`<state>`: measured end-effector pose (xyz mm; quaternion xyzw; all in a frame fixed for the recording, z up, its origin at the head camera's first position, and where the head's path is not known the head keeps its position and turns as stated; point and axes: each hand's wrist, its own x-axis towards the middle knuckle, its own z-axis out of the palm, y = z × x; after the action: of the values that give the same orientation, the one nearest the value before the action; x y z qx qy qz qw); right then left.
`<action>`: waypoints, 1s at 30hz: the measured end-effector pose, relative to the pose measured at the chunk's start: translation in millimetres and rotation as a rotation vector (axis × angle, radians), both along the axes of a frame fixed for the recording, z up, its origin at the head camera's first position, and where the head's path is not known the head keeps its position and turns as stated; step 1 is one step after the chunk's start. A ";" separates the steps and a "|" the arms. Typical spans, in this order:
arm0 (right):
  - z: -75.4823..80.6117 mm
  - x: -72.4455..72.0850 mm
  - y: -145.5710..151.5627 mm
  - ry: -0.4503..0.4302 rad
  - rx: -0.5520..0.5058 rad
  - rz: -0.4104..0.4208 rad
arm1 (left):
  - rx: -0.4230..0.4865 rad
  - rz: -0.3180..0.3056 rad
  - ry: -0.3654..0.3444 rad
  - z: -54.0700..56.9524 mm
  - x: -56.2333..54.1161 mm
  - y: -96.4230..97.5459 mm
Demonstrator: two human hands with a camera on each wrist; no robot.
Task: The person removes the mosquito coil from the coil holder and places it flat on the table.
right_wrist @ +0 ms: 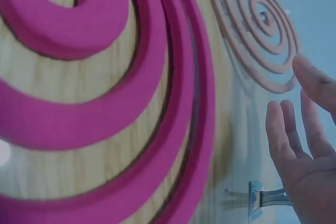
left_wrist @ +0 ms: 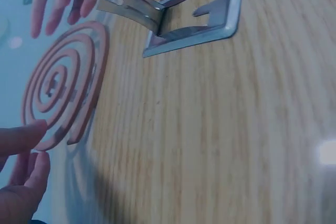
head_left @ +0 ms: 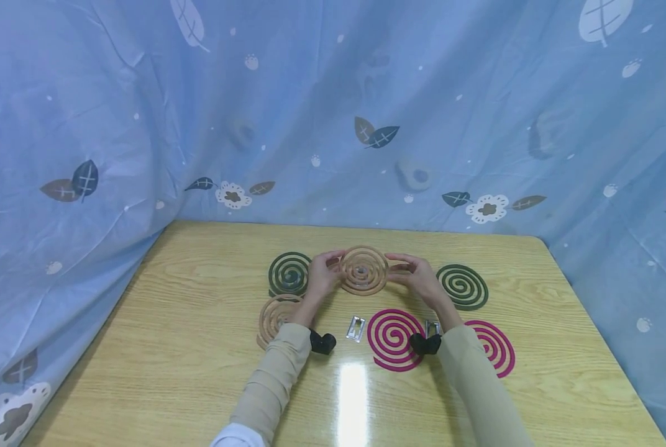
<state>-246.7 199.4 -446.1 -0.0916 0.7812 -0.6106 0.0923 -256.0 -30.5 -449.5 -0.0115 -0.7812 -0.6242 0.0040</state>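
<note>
A tan spiral coil (head_left: 363, 270) is held up over the middle of the wooden table (head_left: 187, 347), its face turned towards me. My left hand (head_left: 328, 268) pinches its left rim and my right hand (head_left: 401, 268) pinches its right rim. In the left wrist view the tan spiral coil (left_wrist: 63, 85) has my left hand (left_wrist: 29, 148) on its near edge, thumb in front and fingers behind. In the right wrist view my right hand (right_wrist: 299, 98) has its thumb at the rim of the tan spiral coil (right_wrist: 257, 24), with the other fingers straight.
On the table lie two dark green coils (head_left: 289, 273) (head_left: 463, 286), a second tan coil (head_left: 274, 318), two pink coils (head_left: 394, 338) (head_left: 495, 347) and two small metal stands (head_left: 355, 328) (head_left: 432, 327). A blue patterned cloth (head_left: 143, 124) hangs behind and on both sides.
</note>
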 end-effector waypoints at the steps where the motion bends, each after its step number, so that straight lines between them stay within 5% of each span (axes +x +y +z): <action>1: -0.3 -0.7 -0.5 -0.001 0.007 -0.003 | -0.002 0.002 0.004 -0.5 0.4 0.3; 19: -6.6 -4.4 -1.6 0.000 0.024 -0.108 | -0.062 0.021 0.084 2.7 0.8 1.4; 30: -3.7 0.1 9.2 -0.006 -0.056 -0.093 | 0.014 -0.030 0.046 15.3 9.8 -0.1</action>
<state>-246.6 208.6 -449.8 -0.0562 0.7671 -0.6359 0.0635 -246.2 -30.6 -434.2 -0.0378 -0.7761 -0.6294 0.0127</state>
